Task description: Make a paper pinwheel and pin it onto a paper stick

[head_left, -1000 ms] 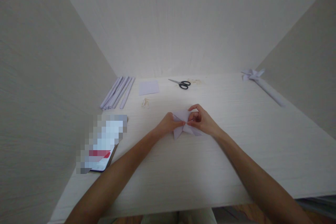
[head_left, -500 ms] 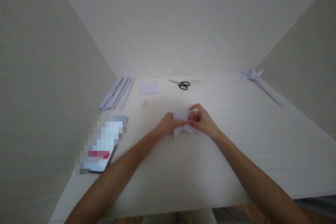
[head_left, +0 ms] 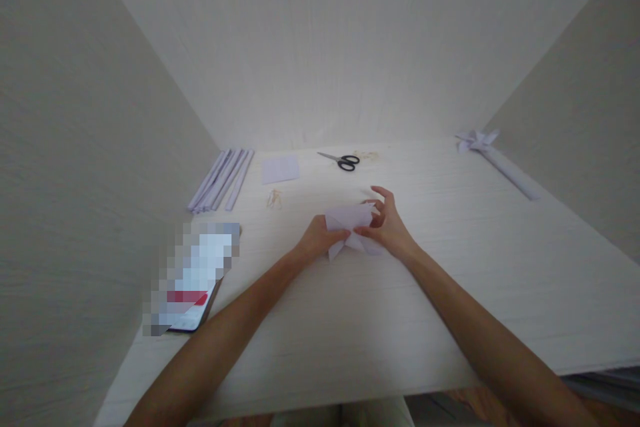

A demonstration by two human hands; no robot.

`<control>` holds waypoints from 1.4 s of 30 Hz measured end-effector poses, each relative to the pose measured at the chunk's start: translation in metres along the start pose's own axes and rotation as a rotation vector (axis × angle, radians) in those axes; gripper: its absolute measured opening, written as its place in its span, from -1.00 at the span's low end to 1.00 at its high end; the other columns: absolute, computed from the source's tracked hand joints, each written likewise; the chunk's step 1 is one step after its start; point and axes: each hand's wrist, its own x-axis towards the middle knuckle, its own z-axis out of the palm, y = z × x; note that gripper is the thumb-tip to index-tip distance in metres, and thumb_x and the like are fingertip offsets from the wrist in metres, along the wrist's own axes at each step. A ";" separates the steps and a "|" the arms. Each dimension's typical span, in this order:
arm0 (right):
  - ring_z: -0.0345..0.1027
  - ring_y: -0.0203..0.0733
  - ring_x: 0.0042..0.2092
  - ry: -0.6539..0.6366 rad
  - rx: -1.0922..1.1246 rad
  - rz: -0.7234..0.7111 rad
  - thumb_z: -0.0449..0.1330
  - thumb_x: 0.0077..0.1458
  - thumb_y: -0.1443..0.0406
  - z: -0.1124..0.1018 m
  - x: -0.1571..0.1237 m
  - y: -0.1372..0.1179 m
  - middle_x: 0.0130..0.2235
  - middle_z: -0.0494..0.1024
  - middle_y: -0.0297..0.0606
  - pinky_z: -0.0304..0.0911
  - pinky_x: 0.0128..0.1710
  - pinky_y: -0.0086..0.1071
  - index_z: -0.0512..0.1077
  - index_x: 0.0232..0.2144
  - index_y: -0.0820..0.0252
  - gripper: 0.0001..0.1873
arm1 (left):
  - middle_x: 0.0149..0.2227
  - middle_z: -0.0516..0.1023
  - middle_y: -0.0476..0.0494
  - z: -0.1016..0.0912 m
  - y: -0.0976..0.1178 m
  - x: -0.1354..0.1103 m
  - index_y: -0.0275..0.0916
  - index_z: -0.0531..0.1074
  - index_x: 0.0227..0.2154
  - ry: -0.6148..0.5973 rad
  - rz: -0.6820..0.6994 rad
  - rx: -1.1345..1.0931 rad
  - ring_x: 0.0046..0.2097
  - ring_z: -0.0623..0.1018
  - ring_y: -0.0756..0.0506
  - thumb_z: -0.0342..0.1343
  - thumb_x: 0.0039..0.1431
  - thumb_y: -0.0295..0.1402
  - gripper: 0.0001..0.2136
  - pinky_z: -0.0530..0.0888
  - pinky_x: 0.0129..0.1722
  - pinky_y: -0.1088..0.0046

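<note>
Above the middle of the table, a pale lilac paper pinwheel (head_left: 345, 217) is held between my two hands, its corners partly folded in. My left hand (head_left: 317, 238) is closed on its left side, thumb pressed near the centre and fingers hidden behind the paper. My right hand (head_left: 390, 227) holds the right side, its thumb tip near the centre too. The right index finger is raised off the paper, while the other fingers curl at the edge, partly covered. Whether a fastener sits at the centre I cannot make out.
Rolled paper sticks (head_left: 220, 180) lie at the back left beside a flat paper square (head_left: 281, 169). Small thin pieces (head_left: 275, 198) lie before it. Black-handled scissors (head_left: 345, 161) rest behind my hands. A finished pinwheel on a stick (head_left: 505, 167) lies right; a phone (head_left: 205, 273) lies left.
My right index finger has lifted and spread away from the paper, and the right thumb has shifted slightly. More of the paper's upper right part shows. My left hand keeps its hold.
</note>
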 end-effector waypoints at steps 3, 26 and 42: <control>0.25 -0.34 -0.40 -0.061 0.014 0.033 0.28 -0.36 0.34 -0.002 -0.002 -0.001 -0.24 0.20 -0.33 0.26 -0.46 -0.42 -0.19 -0.02 -0.06 -0.08 | -0.44 0.52 -0.11 0.000 -0.001 0.000 -0.39 0.46 -0.34 -0.011 0.009 0.007 -0.42 0.46 -0.03 0.14 -0.21 -0.44 -0.72 0.37 -0.39 0.47; 0.34 -0.22 -0.38 0.313 0.242 -0.111 0.31 -0.29 0.34 0.026 -0.011 -0.002 -0.34 0.33 -0.36 0.32 -0.37 -0.28 -0.25 0.11 -0.06 0.03 | -0.44 0.51 -0.11 0.024 0.002 -0.012 -0.35 0.43 -0.45 0.277 -0.013 -0.555 -0.41 0.46 -0.01 0.17 -0.24 -0.39 -0.79 0.40 -0.31 0.40; 0.32 -0.27 -0.40 0.476 0.259 -0.101 0.29 -0.29 0.37 0.039 -0.015 0.002 -0.37 0.39 -0.37 0.32 -0.38 -0.35 -0.06 0.07 0.02 -0.11 | -0.58 0.42 -0.02 0.039 -0.002 -0.016 -0.33 0.40 -0.63 0.346 -0.005 -0.657 -0.50 0.39 0.04 0.18 -0.23 -0.33 -0.85 0.32 -0.45 0.50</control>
